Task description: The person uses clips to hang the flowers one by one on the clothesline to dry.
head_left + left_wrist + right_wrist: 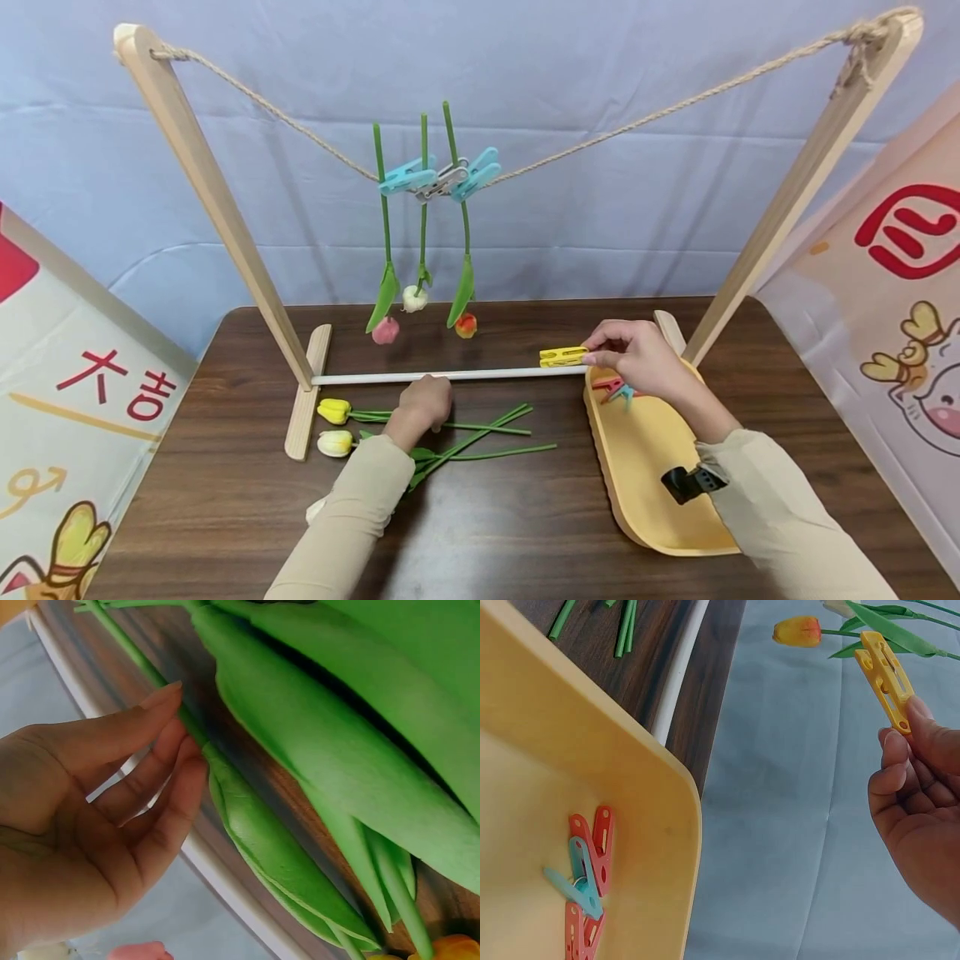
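My left hand (429, 402) is low over the tulips lying on the table. In the left wrist view its thumb and fingers pinch the green stem (135, 654) of one tulip, just above a leaf (262, 840). A yellow tulip (334, 410) and a pale yellow-white tulip (335, 443) lie to the left of this hand; my forearm covers part of the bunch. With thumb and fingertips, my right hand (637, 358) holds a yellow clothespin (562, 357) by one end, above the tray's far edge. The clothespin (885, 679) points away from the palm in the right wrist view.
A twine rope (660, 112) sags between two wooden posts (217, 208). Blue clothespins (408, 177) and a grey one (442, 182) hold three upside-down tulips on it. A white rod (495, 374) joins the posts. The yellow tray (645, 483) contains red and blue clothespins (585, 877).
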The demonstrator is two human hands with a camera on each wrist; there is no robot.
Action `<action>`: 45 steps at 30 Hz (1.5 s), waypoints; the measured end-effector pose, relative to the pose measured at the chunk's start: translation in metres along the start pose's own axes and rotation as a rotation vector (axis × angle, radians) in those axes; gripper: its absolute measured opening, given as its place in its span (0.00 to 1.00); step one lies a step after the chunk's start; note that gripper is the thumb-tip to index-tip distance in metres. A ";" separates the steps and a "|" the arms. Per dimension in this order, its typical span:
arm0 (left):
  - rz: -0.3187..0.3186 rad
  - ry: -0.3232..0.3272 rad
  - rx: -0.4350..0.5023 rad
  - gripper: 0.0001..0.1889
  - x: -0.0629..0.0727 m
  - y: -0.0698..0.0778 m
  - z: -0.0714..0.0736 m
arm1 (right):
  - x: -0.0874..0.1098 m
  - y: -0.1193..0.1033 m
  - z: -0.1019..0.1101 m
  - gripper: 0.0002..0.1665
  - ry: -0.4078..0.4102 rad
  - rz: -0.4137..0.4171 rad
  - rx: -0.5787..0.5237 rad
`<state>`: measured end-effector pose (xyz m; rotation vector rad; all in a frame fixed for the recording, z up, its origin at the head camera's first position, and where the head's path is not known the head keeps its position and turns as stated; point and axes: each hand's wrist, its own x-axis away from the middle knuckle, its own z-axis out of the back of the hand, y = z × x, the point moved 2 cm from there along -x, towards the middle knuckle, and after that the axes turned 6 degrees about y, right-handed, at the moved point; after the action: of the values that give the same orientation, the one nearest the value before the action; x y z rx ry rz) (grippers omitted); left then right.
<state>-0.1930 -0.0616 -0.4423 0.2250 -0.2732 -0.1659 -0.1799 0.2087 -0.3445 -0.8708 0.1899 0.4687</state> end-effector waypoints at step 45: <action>-0.330 0.710 0.425 0.05 0.045 0.067 0.133 | 0.011 0.015 0.024 0.03 -0.047 -0.091 0.102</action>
<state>-0.1795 -0.0315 -0.2902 0.7308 0.4459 -0.3416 -0.1778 0.2389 -0.3434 -0.7650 0.1296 0.3909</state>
